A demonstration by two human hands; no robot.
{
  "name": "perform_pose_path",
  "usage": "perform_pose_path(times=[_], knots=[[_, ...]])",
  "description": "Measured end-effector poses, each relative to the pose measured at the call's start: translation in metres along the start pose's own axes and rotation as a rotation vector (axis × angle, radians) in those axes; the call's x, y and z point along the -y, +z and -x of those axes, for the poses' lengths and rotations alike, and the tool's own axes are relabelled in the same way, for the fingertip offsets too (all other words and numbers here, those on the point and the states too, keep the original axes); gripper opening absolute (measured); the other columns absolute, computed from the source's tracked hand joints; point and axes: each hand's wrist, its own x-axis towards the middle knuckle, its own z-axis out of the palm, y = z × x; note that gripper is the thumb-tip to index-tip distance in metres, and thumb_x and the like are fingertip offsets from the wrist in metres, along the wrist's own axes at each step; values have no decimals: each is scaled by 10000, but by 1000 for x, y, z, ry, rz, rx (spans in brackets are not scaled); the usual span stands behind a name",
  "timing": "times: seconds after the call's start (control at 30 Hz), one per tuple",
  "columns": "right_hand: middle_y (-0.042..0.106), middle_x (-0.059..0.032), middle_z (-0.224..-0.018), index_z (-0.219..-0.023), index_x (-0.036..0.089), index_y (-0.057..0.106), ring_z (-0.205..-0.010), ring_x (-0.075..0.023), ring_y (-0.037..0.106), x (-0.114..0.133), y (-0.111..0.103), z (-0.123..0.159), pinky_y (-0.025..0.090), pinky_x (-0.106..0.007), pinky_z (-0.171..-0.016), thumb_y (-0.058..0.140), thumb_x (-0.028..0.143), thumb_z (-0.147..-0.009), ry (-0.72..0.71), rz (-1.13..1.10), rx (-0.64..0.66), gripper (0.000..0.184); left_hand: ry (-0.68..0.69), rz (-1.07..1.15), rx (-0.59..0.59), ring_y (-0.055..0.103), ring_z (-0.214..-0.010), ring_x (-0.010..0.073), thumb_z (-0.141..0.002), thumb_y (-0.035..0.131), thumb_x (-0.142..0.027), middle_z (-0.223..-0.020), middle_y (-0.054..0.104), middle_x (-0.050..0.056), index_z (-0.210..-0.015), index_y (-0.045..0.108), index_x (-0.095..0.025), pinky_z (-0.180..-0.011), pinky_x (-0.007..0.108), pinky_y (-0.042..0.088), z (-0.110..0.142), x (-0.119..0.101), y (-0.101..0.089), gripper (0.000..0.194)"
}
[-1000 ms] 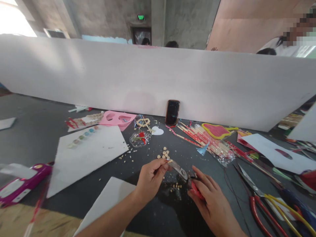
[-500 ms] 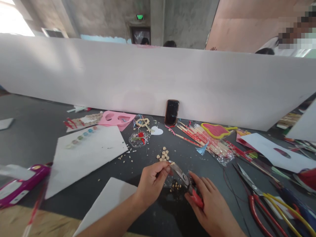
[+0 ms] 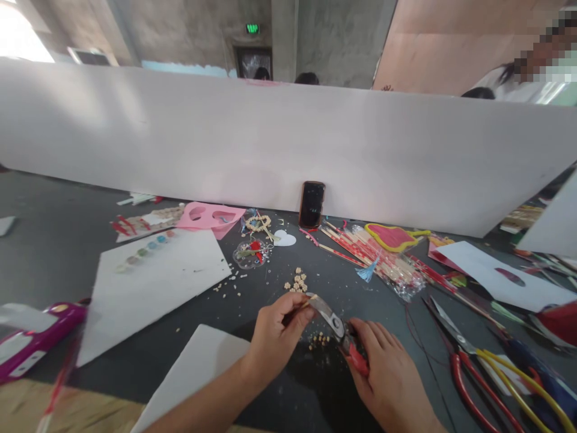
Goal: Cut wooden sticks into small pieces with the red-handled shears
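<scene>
My right hand (image 3: pixel 383 367) is closed around a pair of red-handled hand cutters (image 3: pixel 334 325), their metal jaws tilted up to the left. At the jaw tips, my left hand (image 3: pixel 279 331) pinches a small pale wooden piece, mostly hidden by the fingers. Below the jaws, tiny cut wooden bits (image 3: pixel 320 341) lie scattered on the dark table (image 3: pixel 252 304). A little pile of pale flower-shaped pieces (image 3: pixel 297 279) sits just beyond my left fingertips.
A phone (image 3: pixel 312 204) leans on the white partition (image 3: pixel 202 138). Wrapped red-and-wood sticks (image 3: pixel 392 267) and large red-handled scissors (image 3: pixel 464 355) lie right. White boards (image 3: pixel 153 294), pink cutout foam (image 3: pixel 207 216) and a purple glue gun (image 3: pixel 45 337) are left. People are beyond the partition.
Both hands stay at nearly the same spot with the cutters and wooden piece. The cutters' handles look slightly closer together. The whole view has shifted slightly.
</scene>
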Motion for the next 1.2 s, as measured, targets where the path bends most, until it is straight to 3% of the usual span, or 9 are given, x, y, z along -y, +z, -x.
perform_pose_path(times=[0.27,0.6,0.83,1.2], knots=[[585,-88,-1065,-1241,195,390,-930,-233,537,1,1,-3,476,-382,-762,462,201,-772,3,-6,-7,474,92,-85,2,583,-627,109,-866,452,-223,-702,670,2,-802,677,-167,-597,153,408,1,2,-2,240],[604,-99,-1010,-1201,166,418,-896,-232,566,1,2,0,495,-389,-771,466,219,-771,-42,9,-20,436,103,-72,26,586,-614,112,-856,465,-205,-682,672,11,-732,682,-152,-583,151,410,-2,0,-4,255],[621,-90,-921,-1067,158,474,-815,-208,588,2,-4,2,505,-347,-726,457,161,-742,-37,-46,14,326,65,-50,31,590,-632,117,-853,472,-223,-708,682,13,-733,681,-162,-591,155,414,1,2,-1,248],[610,-92,-970,-1117,172,468,-866,-227,567,3,-1,-3,485,-379,-737,468,201,-760,17,-31,10,358,-16,-76,-51,534,-486,86,-814,498,-236,-606,606,-10,-776,644,-157,-489,153,404,0,1,2,171]])
